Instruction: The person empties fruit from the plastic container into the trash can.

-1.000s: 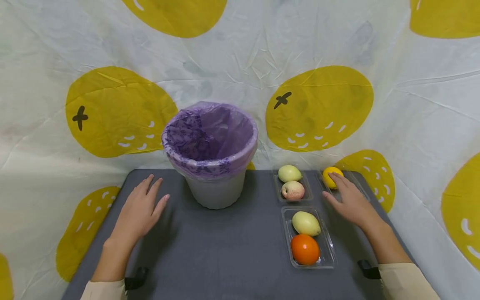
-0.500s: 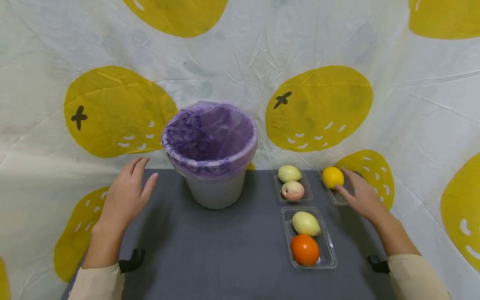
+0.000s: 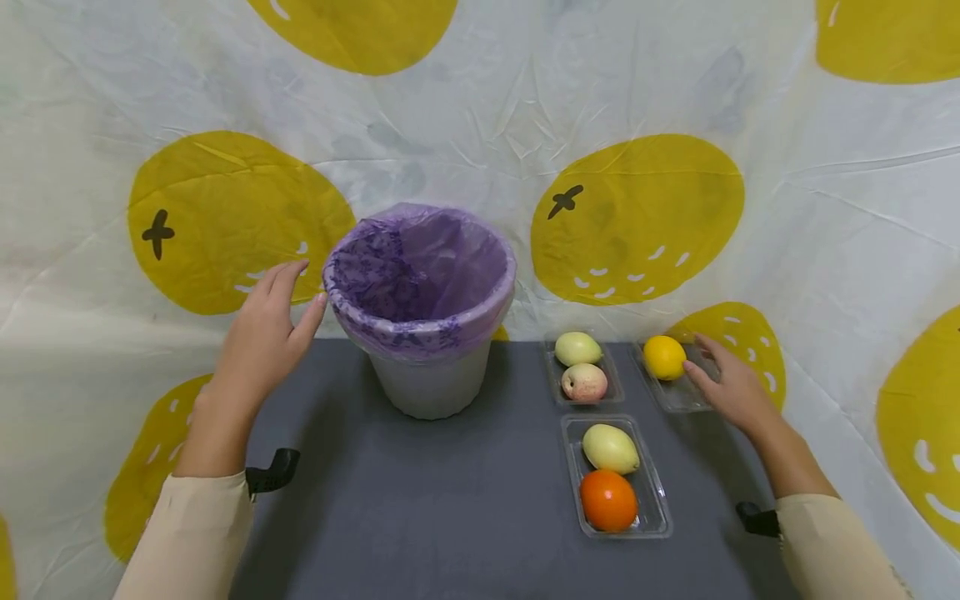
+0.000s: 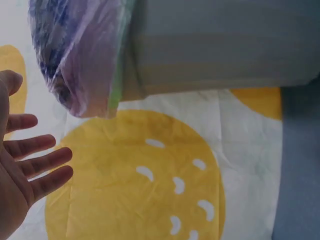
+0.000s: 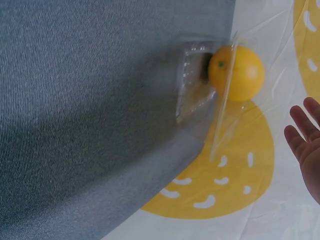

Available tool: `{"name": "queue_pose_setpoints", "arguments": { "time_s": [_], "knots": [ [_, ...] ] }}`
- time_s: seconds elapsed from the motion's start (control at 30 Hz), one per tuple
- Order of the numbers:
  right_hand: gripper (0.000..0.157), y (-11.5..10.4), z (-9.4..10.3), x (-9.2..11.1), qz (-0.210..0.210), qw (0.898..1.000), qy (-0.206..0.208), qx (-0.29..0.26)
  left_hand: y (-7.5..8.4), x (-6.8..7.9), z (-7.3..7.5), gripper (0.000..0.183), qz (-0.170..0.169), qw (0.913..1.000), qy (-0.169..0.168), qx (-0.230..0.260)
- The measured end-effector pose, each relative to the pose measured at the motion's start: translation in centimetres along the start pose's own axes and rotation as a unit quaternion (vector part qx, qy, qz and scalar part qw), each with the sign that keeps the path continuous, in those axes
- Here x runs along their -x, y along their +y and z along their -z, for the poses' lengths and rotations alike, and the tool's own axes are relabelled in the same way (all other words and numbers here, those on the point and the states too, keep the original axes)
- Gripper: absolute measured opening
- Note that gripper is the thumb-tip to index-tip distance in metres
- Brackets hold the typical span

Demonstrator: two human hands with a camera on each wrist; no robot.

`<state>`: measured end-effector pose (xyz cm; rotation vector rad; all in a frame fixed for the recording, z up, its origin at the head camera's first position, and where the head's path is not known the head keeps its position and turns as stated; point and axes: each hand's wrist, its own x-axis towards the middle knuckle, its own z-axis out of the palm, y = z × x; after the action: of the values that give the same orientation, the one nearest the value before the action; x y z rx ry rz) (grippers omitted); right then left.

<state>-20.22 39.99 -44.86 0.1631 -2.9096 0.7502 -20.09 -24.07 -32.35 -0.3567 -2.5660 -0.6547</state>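
Note:
My left hand (image 3: 262, 342) is raised just left of a waste bin (image 3: 427, 387), its thumb tip close to the rim. The bin is lined with a purple patterned plastic bag (image 3: 420, 333) folded over its edge. In the left wrist view the fingers (image 4: 47, 167) are spread beside the bag, holding nothing. My right hand (image 3: 738, 392) hovers at the right side of a clear plastic tray (image 3: 686, 400) at the back right. In that tray sits a yellow orange-like fruit (image 3: 664, 358). The right wrist view shows the right fingers (image 5: 302, 122) extended, apart from the fruit.
A clear tray (image 3: 612, 396) holds a pale green oval fruit (image 3: 577, 348) and a pinkish peach-like fruit (image 3: 585, 382). A nearer tray (image 3: 656, 500) bears another pale oval fruit (image 3: 610, 448) and a round red-orange fruit (image 3: 608, 500). Patterned cloth (image 3: 480, 108) hangs behind the dark grey table (image 3: 465, 508).
My left hand has risen and come up beside the bin's rim. My right hand has drawn back to the right from over the yellow fruit, which remains in its tray.

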Motion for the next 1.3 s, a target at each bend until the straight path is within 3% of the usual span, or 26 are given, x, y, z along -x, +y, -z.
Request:
{"name": "queue_pose_setpoints", "arguments": {
  "time_s": [0.33, 0.53, 0.7, 0.87, 1.1, 1.3],
  "knots": [
    [0.072, 2.3, 0.6, -0.6, -0.017, 1.0, -0.009, -0.014, 0.5, -3.6, 0.4, 0.076, 0.075, 0.9871, -0.113, 0.084],
    [0.074, 3.3, 1.3, -1.2, -0.027, 0.999, -0.02, 0.018, 1.0, -4.8, 0.0, 0.076, 0.113, 0.9801, -0.118, 0.113],
    [0.077, 4.2, 1.7, -1.8, -0.063, 0.998, -0.03, -0.002, 0.7, -5.5, -0.3, 0.075, 0.163, 0.968, -0.113, 0.155],
    [0.078, 5.2, 2.0, -2.2, -0.098, 0.994, -0.038, -0.029, 0.0, -6.0, -0.6, 0.07, 0.201, 0.9422, -0.122, 0.239],
    [0.075, 6.6, 1.4, -2.5, -0.103, 0.992, -0.042, -0.061, -0.7, -6.2, -0.9, 0.065, 0.242, 0.9039, -0.137, 0.325],
    [0.072, 7.9, 0.9, -2.6, -0.109, 0.99, -0.037, -0.077, -1.1, -6.2, -0.7, 0.067, 0.292, 0.8568, -0.15, 0.398]
  ]
}}
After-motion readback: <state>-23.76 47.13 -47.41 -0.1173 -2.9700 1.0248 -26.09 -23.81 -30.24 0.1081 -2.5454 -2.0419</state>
